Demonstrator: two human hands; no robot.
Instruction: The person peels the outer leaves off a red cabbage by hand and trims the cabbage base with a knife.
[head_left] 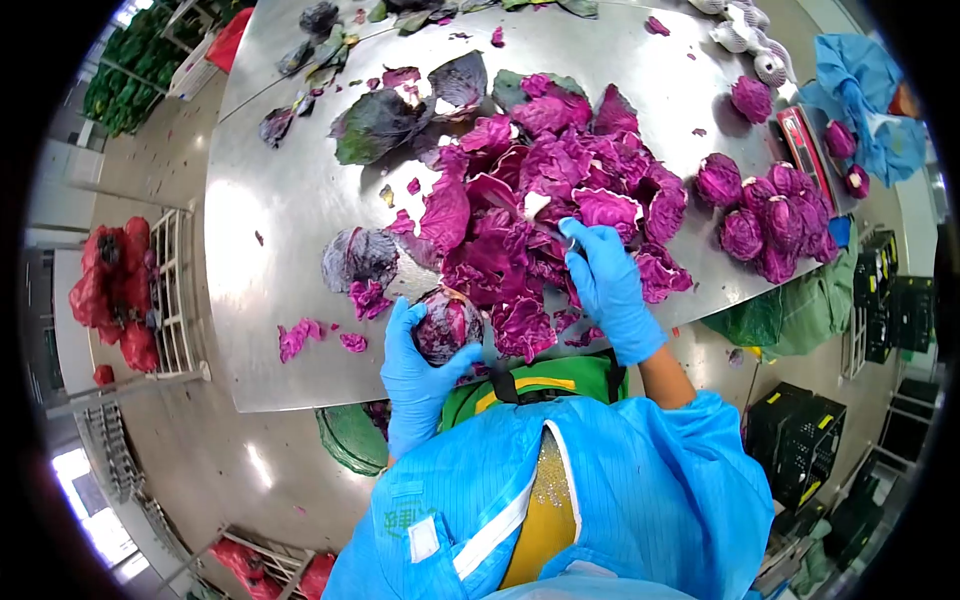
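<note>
My left hand (420,370), in a blue glove, is wrapped round a purple cabbage (447,327) near the table's front edge. My right hand (607,285), also gloved, is closed over the right part of a pile of loose purple leaves (500,225); a small dark item shows at its fingers, too hidden to name. Another cabbage in grey netting (360,258) lies just behind the held one. Dark outer leaves (375,127) rest at the back left of the pile.
Trimmed cabbages (785,220) are heaped on the right of the metal table (240,330), by a red scale (800,145). Netted cabbages (740,30) lie at the back right. Black crates (793,440) stand on the floor at right, red sacks (115,290) on a rack at left.
</note>
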